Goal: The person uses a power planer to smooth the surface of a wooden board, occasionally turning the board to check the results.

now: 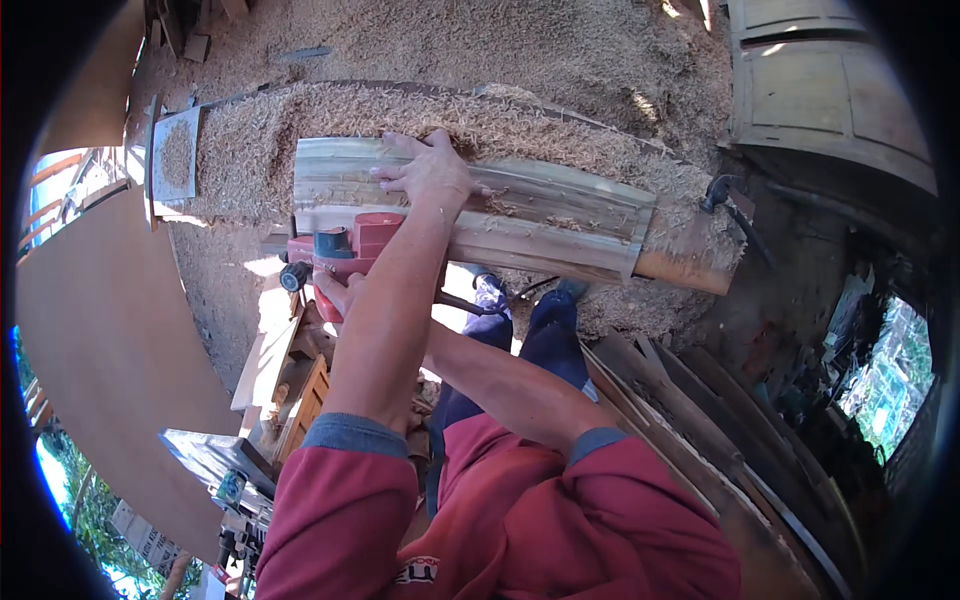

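Observation:
A pale, grooved wooden panel (560, 215) lies across a bench covered in shavings. My left hand (432, 175) rests on its top with fingers spread, pressing near the left-centre. At the panel's near left edge is a red electric planer (375, 235) with a dark knob. My right hand (340, 293) reaches across under my left forearm and grips the planer; the forearm partly hides the tool and that hand. Where the planer's sole meets the wood cannot be made out. A dark cord (470, 303) runs near the planer, above my legs.
Wood shavings (250, 150) coat the bench and floor. A dark hammer-like tool (718, 192) lies at the bench's right end, and a pale board (175, 155) at its left. Long planks (720, 450) lean at lower right. A large sheet (110, 340) stands left; cabinet doors (830, 90) are far right.

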A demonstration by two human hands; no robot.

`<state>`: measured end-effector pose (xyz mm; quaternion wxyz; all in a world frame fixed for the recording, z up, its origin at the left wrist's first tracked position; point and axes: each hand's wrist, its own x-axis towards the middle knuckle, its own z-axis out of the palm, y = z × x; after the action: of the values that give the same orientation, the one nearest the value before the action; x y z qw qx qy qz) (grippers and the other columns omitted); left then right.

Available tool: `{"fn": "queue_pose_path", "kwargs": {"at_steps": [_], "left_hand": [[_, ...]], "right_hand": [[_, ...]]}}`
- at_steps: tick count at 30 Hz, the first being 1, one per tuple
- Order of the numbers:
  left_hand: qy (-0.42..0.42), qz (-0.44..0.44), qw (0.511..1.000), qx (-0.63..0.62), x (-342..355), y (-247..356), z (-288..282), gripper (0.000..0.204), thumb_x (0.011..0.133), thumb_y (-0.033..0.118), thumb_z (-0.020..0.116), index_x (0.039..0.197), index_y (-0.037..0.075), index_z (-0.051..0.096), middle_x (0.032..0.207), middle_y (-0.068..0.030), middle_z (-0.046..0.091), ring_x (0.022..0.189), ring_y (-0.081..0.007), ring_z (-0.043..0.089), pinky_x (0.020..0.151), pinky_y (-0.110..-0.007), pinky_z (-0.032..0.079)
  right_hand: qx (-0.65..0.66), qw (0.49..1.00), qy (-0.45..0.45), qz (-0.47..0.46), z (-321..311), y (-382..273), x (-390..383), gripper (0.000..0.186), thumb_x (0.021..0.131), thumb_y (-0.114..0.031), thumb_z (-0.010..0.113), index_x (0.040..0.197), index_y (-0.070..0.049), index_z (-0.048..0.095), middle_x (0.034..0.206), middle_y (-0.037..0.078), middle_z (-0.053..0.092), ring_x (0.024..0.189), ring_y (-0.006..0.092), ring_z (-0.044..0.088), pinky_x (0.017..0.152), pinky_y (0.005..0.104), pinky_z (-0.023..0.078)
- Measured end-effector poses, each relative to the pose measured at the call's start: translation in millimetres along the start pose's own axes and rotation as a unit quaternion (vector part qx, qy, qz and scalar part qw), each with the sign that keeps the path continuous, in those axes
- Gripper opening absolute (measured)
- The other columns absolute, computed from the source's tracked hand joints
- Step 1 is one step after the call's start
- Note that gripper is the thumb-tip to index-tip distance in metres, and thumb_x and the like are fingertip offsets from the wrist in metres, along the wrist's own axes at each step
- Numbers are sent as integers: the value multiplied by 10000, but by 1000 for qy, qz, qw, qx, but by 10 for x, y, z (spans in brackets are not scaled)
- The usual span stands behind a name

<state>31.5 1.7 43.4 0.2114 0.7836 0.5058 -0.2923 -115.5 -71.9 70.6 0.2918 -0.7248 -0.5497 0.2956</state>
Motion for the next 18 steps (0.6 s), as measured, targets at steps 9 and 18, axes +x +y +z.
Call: {"fn": "queue_pose_path", "kwargs": {"at_steps": [9, 18], "left_hand": [[31, 47, 997, 53, -99, -13, 46, 1136, 677, 451, 968, 1507, 24, 321, 1576, -510, 28, 1345, -738, 340, 1131, -755, 308], [36, 81, 991, 97, 34, -120, 211, 1320, 646, 581, 928, 1552, -66, 219, 1553, -529, 118, 1450, -695, 195, 1094, -824, 257]], "right_hand": [[-30, 999, -7, 43, -868, 755, -1197, 624, 802, -395, 785, 1386, -237, 633, 798, 91, 692, 671, 293, 711, 577, 466, 560], [-31, 998, 15, 43, -1509, 1479, -2253, 522, 840, -341, 722, 1347, -240, 649, 694, 97, 662, 594, 298, 692, 517, 464, 557]]}}
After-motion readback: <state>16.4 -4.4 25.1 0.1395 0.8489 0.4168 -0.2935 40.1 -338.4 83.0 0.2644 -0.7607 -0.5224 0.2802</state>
